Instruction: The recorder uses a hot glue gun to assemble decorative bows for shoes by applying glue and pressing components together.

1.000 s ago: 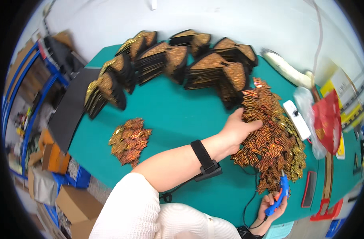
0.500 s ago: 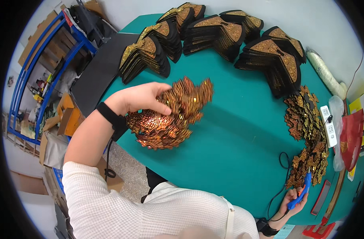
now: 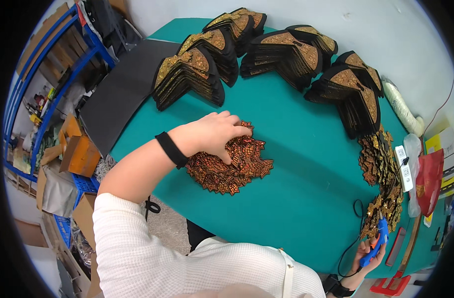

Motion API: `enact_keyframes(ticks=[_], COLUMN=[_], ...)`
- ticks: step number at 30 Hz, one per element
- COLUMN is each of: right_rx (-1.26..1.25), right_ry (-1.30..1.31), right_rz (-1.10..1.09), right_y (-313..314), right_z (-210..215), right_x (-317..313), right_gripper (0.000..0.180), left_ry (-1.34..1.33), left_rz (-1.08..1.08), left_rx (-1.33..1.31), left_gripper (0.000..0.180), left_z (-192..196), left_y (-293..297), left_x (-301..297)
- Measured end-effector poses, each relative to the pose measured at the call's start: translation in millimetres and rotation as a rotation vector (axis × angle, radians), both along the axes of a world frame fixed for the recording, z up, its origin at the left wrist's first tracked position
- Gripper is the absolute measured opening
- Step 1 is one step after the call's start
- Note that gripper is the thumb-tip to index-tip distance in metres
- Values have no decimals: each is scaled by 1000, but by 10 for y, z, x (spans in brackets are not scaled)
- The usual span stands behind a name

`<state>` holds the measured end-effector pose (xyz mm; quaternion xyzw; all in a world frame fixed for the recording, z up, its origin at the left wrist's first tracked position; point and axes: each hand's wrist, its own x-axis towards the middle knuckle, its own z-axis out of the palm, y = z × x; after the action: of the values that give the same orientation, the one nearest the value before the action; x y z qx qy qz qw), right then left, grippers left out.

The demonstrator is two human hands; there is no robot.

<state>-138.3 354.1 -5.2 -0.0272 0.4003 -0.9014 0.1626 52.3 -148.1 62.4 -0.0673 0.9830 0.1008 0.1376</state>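
Note:
My left hand (image 3: 213,133) grips the upper edge of a thick stack of jagged-edged sequined appliqués (image 3: 232,171), coppery red and gold. They sit low over the green table near its left front edge; fingers and thumb span the stack, and the fingertips are partly hidden. At the lower right, my right hand (image 3: 367,254) is closed around a blue hot glue gun (image 3: 377,242), its nozzle pointing away from me. The nozzle is beside a long heap of gold and brown sequined appliqués (image 3: 370,161) along the right side of the table.
Several stacks of black folded pieces with gold sequins (image 3: 191,74) line the far side. A white power strip (image 3: 404,166), red bag (image 3: 429,181) and rolled plastic (image 3: 400,107) lie at right. Blue shelving (image 3: 51,116) and boxes stand left. The glue gun's cord curls across the table.
My left hand has lowered the appliqué stack from a tilted hold, so its top now shows flatter. My right hand still holds the glue gun. The whole view has shifted slightly.

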Motion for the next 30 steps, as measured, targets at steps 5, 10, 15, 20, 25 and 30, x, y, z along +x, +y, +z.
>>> enact_keyframes(ticks=[5, 10, 15, 20, 25, 30], right_rx=[57, 63, 32, 42, 115, 33], right_ry=[40, 34, 60, 51, -85, -176], right_rz=[65, 111, 151, 169, 4, 16], right_y=[-241, -512, -686, -782, -878, -809], right_z=[136, 193, 191, 153, 165, 42], right_x=[76, 55, 51, 80, 193, 77], right_gripper=[29, 31, 34, 35, 33, 32], left_ry=[404, 330, 329, 211, 3, -126], left_rz=[92, 323, 258, -56, -88, -1], left_rx=[251, 253, 87, 14, -94, -58], left_gripper=[60, 66, 86, 79, 68, 59], left_z=[243, 111, -146, -151, -310, -364], left_y=[-211, -420, 6, 361, 490, 406], left_x=[478, 1006, 883, 14, -332, -321])
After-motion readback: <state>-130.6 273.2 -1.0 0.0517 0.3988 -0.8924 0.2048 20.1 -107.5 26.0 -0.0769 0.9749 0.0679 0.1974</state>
